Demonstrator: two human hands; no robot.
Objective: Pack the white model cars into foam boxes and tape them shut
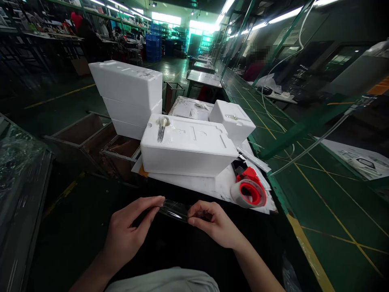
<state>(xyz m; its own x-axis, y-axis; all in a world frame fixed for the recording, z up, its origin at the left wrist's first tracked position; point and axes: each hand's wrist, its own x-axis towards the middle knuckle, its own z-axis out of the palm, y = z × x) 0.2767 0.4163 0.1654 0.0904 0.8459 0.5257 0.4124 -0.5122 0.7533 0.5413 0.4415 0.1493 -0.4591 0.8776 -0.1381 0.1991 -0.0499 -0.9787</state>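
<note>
Between my two hands a small strip of clear, shiny film (175, 210) is stretched above a black surface. My left hand (132, 229) pinches its left end between thumb and fingers. The right end is held the same way by my right hand (217, 225). Beyond them lies a long white foam box (185, 158), with a brush-like object (162, 129) in a hollow of its top. A tape dispenser (251, 190) with a red core and a roll of tape sits right of the box.
Stacked white foam boxes (130, 93) rise at the back left, and a smaller foam box (232, 119) stands behind right. Wooden bins (82, 134) are at the left. A green post (291, 138) slants along the right side. People work in the background.
</note>
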